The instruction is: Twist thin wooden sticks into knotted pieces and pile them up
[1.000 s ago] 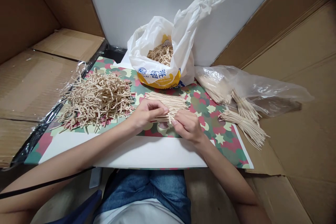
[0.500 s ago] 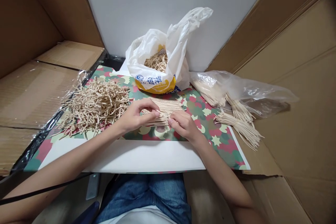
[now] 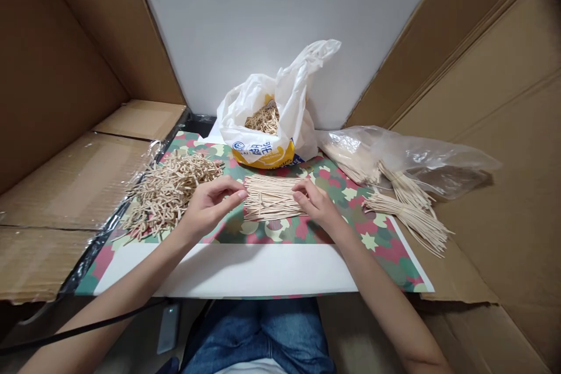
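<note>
A flat bundle of thin pale sticks (image 3: 274, 201) lies in the middle of the camouflage-patterned sheet (image 3: 228, 234), its strands running left to right. At its left end, my left hand (image 3: 214, 204) is closed, thumb and forefinger pressed together at the stick tips. My right hand (image 3: 318, 204) curls over the right end, with thumb and fingers on the sticks. A knot-like strand shows across the bundle, left of its middle. Left of my left hand is a loose heap of short, bent pale pieces (image 3: 170, 193).
Behind the bundle stands a white plastic bag (image 3: 298, 123) holding more short pieces. To the right lie a clear plastic bag (image 3: 421, 158) with pale sticks and some tied bundles (image 3: 412, 219). Cardboard walls (image 3: 495, 99) flank the table. A dark cord crosses my left forearm.
My hands have parted from the middle of the bundle, the left moving to its left end and the right to its right end. More of the sticks is uncovered. The view has shifted slightly.
</note>
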Demonstrator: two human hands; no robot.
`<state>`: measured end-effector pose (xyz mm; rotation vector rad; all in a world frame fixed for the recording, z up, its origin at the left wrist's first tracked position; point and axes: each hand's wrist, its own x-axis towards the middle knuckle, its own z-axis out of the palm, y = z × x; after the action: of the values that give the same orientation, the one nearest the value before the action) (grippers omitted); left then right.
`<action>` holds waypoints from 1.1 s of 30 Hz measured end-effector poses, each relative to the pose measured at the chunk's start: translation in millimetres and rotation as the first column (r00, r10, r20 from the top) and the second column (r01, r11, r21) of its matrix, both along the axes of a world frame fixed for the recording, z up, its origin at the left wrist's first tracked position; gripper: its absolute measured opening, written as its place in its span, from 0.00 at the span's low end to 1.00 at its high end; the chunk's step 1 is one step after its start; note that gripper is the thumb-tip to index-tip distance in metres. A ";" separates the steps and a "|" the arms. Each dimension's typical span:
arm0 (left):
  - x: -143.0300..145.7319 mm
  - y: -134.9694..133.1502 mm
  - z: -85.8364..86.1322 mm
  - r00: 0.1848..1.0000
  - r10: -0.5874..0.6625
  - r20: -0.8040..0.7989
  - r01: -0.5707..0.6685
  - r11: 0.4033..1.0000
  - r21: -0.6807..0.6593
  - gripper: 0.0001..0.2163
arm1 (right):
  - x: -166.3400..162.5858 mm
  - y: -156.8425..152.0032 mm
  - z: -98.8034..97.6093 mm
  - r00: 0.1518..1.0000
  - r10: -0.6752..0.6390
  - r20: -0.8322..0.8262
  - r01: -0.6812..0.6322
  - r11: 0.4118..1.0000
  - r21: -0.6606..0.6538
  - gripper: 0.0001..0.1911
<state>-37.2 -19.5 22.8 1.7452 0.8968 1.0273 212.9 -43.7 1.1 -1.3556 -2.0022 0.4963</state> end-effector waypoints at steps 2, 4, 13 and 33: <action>-13.4 -6.3 2.6 0.999 0.050 0.005 -0.050 0.999 0.004 0.05 | -1.9 -0.4 0.0 1.000 0.008 0.011 -0.008 1.000 -0.014 0.07; -28.9 -10.2 7.0 0.992 0.124 0.027 -0.124 0.992 0.026 0.04 | -3.9 -0.9 0.5 1.000 0.013 0.019 -0.013 1.000 -0.028 0.07; -112.8 28.7 41.0 0.822 0.557 -0.115 -0.518 0.817 0.253 0.07 | -9.1 -0.1 -4.8 1.000 0.018 -0.007 -0.019 0.999 -0.042 0.08; 32.8 35.8 -17.7 0.647 0.185 -0.740 0.469 0.669 0.577 0.08 | -3.5 34.7 -15.3 0.983 -0.044 0.176 0.031 0.997 0.073 0.07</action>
<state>-4.4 16.4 5.1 3.0552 0.8098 0.4916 209.4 -8.9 -14.2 -1.4346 -2.1113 0.2936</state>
